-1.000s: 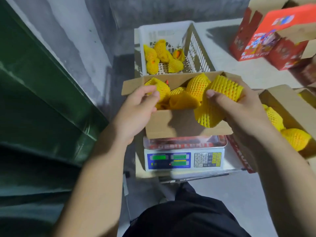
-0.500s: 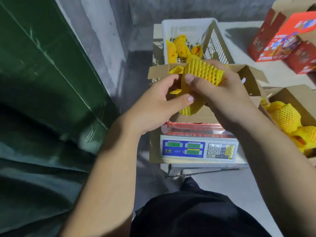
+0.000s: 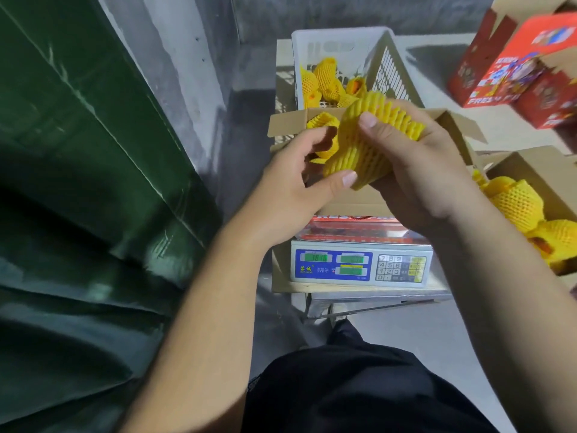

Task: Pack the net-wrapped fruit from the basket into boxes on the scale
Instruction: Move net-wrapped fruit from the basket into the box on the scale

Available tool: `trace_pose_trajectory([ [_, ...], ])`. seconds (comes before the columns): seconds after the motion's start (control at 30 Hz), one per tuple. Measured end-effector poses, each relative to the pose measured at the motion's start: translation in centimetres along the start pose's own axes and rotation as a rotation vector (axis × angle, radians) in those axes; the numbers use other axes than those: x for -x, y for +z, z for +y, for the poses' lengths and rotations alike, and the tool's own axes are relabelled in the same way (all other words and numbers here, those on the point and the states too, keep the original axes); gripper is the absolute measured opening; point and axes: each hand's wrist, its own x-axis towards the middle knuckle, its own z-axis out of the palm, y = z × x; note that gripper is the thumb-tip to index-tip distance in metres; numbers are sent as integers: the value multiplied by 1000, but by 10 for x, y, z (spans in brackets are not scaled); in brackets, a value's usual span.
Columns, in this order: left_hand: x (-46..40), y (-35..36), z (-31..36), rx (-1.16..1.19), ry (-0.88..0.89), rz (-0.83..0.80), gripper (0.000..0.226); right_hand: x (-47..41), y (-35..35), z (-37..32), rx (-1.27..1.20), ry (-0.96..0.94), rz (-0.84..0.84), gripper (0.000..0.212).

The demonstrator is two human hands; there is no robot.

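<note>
Grey concrete walls and a dark green tarp frame a pale counter where the packing happens. Both hands grasp 1 net-wrapped fruit above the open cardboard box: the right hand cups it from the side with the thumb pressed on top, and the left hand pinches its lower end, thumb on the ribbed foam. Compared with 0.5 s ago the grip is much the same, though the left thumb has slid lower along the net and the fruit sits slightly higher over the box. Its sleeve is yellow foam mesh, ridged and springy-looking, flaring at the ends. Under the fruit, the box stands on the scale, a white unit with a blue panel, green displays and a keypad. Behind the box, the white slatted plastic basket holds several more yellow-netted fruits. Right of the scale, a second cardboard box contains wrapped fruit, and red printed cartons sit beyond it.
</note>
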Motion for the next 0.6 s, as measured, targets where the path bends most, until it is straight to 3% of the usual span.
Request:
trace_pose_trajectory([
  [0.13, 3, -5, -3, -39, -73, 119, 46, -33, -25, -16, 210, -218, 276, 24],
  [0.2, 5, -9, -5, -46, -113, 95, 45, -54, -36, -19, 400, -317, 380, 33],
  [0.3, 8, -9, -7, -106, -137, 3, 47, -81, -46, -12, 753, -393, 385, 55],
  [0.4, 8, -7, -8, -120, -156, 15, 45, -98, -40, 10, 1121, -354, 130, 66],
  [0.5, 8, -6, -8, -124, -194, 35, 42, -100, -24, 29, 1620, -34, -319, 76],
  [0.6, 10, -9, -8, -152, -210, 48, 37, -90, -15, 30, 1676, 104, -445, 103],
])
